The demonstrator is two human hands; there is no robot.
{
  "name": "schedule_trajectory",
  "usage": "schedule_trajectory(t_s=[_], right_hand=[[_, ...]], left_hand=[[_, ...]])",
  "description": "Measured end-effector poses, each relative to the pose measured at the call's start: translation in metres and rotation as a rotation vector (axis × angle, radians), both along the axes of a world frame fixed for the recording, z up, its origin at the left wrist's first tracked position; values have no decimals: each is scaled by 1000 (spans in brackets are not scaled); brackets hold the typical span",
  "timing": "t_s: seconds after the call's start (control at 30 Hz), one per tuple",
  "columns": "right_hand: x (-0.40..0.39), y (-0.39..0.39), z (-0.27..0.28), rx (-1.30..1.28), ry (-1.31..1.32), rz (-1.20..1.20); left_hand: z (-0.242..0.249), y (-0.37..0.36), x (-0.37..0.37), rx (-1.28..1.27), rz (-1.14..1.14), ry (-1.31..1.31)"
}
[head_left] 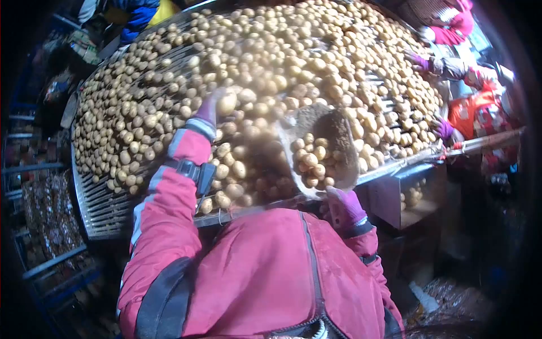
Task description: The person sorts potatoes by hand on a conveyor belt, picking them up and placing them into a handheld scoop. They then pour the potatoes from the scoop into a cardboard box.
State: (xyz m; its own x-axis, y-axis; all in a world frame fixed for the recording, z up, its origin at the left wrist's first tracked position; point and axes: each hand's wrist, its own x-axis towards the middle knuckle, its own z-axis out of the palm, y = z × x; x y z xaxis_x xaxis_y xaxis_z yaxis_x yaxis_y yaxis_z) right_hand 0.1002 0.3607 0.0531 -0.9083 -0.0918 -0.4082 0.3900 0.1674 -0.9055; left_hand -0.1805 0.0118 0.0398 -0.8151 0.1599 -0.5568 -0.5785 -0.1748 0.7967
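Observation:
My left hand (210,107), in a purple glove, reaches over the heap of potatoes (282,62) on the slatted table. Its fingers lie against a pale potato (227,104); glare and blur partly hide them. In my right hand (345,207), also gloved in purple, is the near edge of a dirty scoop-like container (348,141). Several small potatoes (314,160) lie in its near part, and its far inside wall is caked with soil. The container rests among potatoes near the table's front edge.
The slatted metal table (104,206) has a raised rim. Below its right front edge stands an open box (389,198) with potatoes inside. Co-workers' gloved hands (445,129) reach in from the right, one person wearing an orange vest (464,116). Another person's blue sleeve (138,22) shows at upper left.

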Motion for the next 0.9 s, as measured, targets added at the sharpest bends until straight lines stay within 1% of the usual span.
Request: schedule_trajectory(t_s=[0.03,0.1,0.13,0.17,0.2,0.23,0.27,0.3,0.33,0.37,0.43,0.47,0.57,0.6,0.63,0.7,0.73,0.77,0.83,0.87,0.9], right_hand=[[6,4,-10,64,174,45],[6,7,0,288,424,185],[11,5,0,-130,-39,-2],[16,2,1,-481,-455,-390],[23,6,-1,-502,-418,-363],[30,14,0,-518,-380,-345],[32,19,9,-415,-414,-324],[35,25,17,-317,-452,-302],[52,33,-13,-390,-434,-276],[70,41,-43,-464,-408,-243],[93,48,-35,-599,-320,-320],[102,50,-27,-678,-339,-388],[123,60,-38,-528,-365,-351],[132,62,-40,-446,-302,-355],[141,62,-44,-409,-289,-401],[157,64,-48,-330,-274,-492],[164,69,-41,-328,-304,-511],[170,74,-35,-329,-328,-526],[186,80,-25,-299,-352,-556],[193,81,-24,-268,-342,-567],[200,83,-24,-237,-333,-576]], left_hand=[[10,15,11,80,21,54],[10,31,19,328,-30,-40],[13,42,25,352,-52,-21],[20,51,31,377,-108,-88],[4,53,30,311,-100,-129],[7,65,38,302,-110,-137],[15,77,44,223,-138,-134],[10,93,41,387,-226,-142],[29,114,49,575,-436,-191],[41,136,60,566,-397,-242],[30,166,66,535,-474,-235],[27,181,71,532,-507,-235],[21,230,80,476,-647,-288],[22,247,86,444,-683,-286],[25,270,96,298,-602,-259],[35,306,112,165,-682,-260],[32,327,115,200,-751,-264],[29,342,122,196,-729,-302],[9,369,122,229,-963,-130],[0,380,123,202,-1058,-82],[15,398,137,269,-1025,-295]])
